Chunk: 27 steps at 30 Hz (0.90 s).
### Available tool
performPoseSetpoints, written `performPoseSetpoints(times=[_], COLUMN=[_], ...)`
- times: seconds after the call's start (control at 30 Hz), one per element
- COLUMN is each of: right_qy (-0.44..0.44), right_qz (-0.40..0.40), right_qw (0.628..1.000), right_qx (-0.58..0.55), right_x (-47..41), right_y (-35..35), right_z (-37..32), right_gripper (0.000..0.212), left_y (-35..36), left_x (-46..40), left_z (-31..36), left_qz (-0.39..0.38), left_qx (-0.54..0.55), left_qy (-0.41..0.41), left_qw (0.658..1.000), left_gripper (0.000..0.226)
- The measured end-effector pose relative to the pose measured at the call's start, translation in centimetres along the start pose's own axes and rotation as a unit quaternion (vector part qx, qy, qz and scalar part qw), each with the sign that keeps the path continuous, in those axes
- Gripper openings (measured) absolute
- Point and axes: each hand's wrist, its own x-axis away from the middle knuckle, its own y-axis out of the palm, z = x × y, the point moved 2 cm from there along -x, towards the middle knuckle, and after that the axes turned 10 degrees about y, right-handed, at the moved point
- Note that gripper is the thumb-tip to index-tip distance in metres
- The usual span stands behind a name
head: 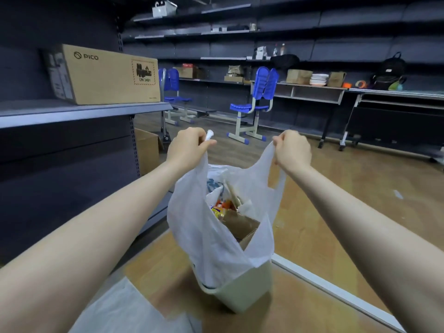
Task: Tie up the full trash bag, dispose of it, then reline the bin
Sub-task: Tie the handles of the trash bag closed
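Trash bag (209, 236) handles in both closed grips, left hand (188, 146), right hand (292, 149); "PICO" box (101, 75) nearby.

Shelving (72, 111) crowds left; floor (348, 188) open right.

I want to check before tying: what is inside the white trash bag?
The trash bag shows brown cardboard, colourful wrappers and white paper on top. Anything deeper is hidden by these and by the bin.
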Motion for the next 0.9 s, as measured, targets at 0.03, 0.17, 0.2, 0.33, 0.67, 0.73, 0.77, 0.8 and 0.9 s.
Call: performPoseSetpoints(times=[0.03,0.17,0.2,0.33,0.67,0.73,0.77,0.8,0.9], right_qy=[0.003,0.015,0.025,0.047,0.172,0.196,0.197,0.189,0.133], right_qz=[-0.026,-0.005,0.005,0.001,-0.217,-0.209,-0.202,-0.195,-0.183], right_qw=[0.999,1.0,1.0,0.999,0.924,0.906,0.909,0.921,0.961], right_qx=[0.019,0.009,-0.002,0.005,-0.266,-0.31,-0.307,-0.279,-0.161], right_x=[0.1,-0.3,-0.6,-1.7,1.2,1.3,1.2,1.1,1.0], right_y=[0.3,0.4,0.0,-1.4,0.7,0.7,0.6,0.7,1.2], right_z=[0.0,0.6,0.7,1.5,1.2,2.0,2.5,3.0,4.0], right_gripper=[0.028,0.034,0.035,0.036,0.06,0.059,0.054,0.047,0.029], left_y=[0.1,0.4,0.4,-0.2,5.6,7.3,8.1,8.9,11.6], left_x=[0.1,0.3,0.2,-1.3,-1.6,0.1,1.1,2.0,4.9], left_z=[0.1,0.8,1.0,2.1,9.0,9.9,10.1,10.2,9.7], left_qz=[0.002,0.046,0.062,0.11,-0.082,-0.088,-0.103,-0.126,-0.16], left_qx=[0.007,0.026,0.04,0.096,0.108,0.098,0.089,0.076,0.061], left_qy=[0.001,0.007,0.007,0.001,0.083,0.108,0.127,0.149,0.195], left_qw=[1.0,0.999,0.997,0.989,0.987,0.985,0.983,0.978,0.966], left_gripper=[0.04,0.034,0.033,0.028,0.032,0.036,0.03,0.022,0.009])
